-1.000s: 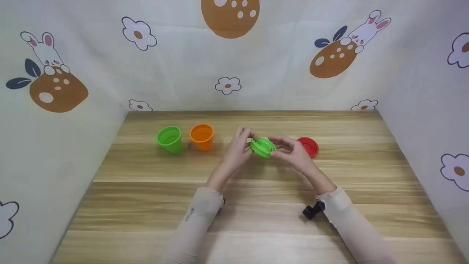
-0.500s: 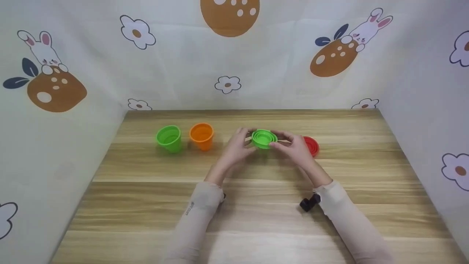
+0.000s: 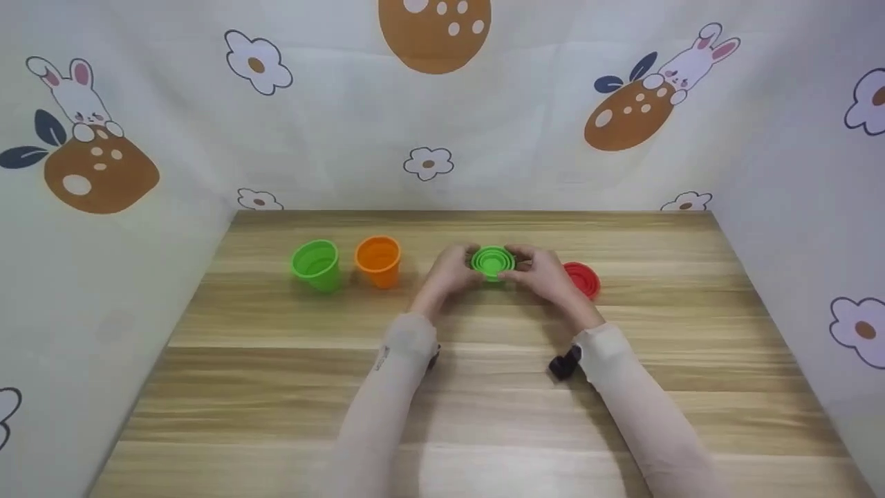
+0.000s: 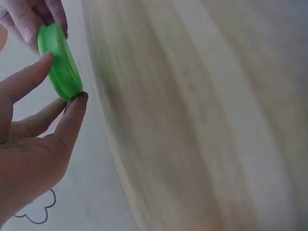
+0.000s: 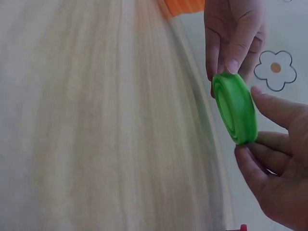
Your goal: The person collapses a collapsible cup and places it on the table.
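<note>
A flattened green collapsible cup (image 3: 492, 263), its folded rings facing up, is held between both hands over the back middle of the table. My left hand (image 3: 453, 270) pinches its left rim with thumb and fingers. On the opposite rim, my right hand (image 3: 545, 274) pinches it the same way. In the left wrist view the green cup (image 4: 60, 62) appears edge-on, a thin disc between the fingertips. The right wrist view shows the folded cup (image 5: 240, 108) with both hands on it. Its underside is hidden in the head view.
To the left stand an extended green cup (image 3: 317, 265) and an extended orange cup (image 3: 378, 261), both upright. A flattened red cup (image 3: 582, 280) lies just right of my right hand, partly covered by it. Patterned cloth (image 3: 346, 138) walls in the wooden table (image 3: 484, 415).
The green cup was tilted between the hands a second ago; now it is level with its rings facing up. Both hands and the cup have shifted slightly toward the back of the table.
</note>
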`<state>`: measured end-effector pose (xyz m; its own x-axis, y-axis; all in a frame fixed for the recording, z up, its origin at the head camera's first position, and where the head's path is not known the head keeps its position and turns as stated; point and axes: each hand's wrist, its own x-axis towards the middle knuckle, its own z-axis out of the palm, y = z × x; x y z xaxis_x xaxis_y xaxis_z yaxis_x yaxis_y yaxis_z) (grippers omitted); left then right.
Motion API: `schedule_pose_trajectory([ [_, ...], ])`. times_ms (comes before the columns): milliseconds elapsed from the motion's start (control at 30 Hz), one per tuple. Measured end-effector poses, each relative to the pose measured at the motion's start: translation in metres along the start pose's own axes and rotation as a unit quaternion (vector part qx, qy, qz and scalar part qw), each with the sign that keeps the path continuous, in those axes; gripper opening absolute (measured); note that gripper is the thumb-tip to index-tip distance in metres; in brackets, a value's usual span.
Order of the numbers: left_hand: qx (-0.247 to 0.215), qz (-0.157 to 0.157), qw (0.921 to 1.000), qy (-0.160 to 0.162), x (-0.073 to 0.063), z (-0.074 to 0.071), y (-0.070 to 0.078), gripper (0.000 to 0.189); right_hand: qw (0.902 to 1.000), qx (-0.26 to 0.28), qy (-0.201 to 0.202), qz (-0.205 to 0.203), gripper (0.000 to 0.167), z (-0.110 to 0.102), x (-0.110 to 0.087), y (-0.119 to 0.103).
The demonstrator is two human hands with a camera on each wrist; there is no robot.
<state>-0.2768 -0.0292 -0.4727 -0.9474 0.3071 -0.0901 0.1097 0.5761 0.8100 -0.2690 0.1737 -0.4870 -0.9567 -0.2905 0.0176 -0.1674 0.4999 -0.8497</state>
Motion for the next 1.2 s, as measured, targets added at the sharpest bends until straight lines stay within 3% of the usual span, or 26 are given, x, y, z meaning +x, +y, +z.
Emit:
schedule_pose_trajectory([
  [200, 0.048, -0.013, 0.9987, -0.009, 0.008, 0.002, -0.001, 0.056, 0.9993, -0.025, -0.027, 0.006, 0.063, 0.0, 0.005, 0.004],
  [433, -0.01, -0.039, 0.9991, -0.016, 0.007, 0.003, -0.006, 0.057, 0.9984, 0.011, -0.047, 0.031, 0.068, -0.002, 0.004, 0.009],
  [633, -0.055, -0.047, 0.997, -0.029, 0.008, 0.0, -0.011, 0.058, 0.997, 0.033, -0.066, 0.025, 0.066, -0.008, 0.008, 0.01],
  [1000, -0.081, -0.049, 0.9949, -0.035, 0.009, -0.003, -0.015, 0.062, 0.9952, 0.046, -0.083, 0.024, 0.067, -0.01, 0.013, 0.008],
  [1200, -0.072, -0.05, 0.9955, -0.038, 0.007, -0.001, -0.014, 0.061, 0.9942, 0.057, -0.089, 0.02, 0.067, -0.011, 0.012, 0.009],
])
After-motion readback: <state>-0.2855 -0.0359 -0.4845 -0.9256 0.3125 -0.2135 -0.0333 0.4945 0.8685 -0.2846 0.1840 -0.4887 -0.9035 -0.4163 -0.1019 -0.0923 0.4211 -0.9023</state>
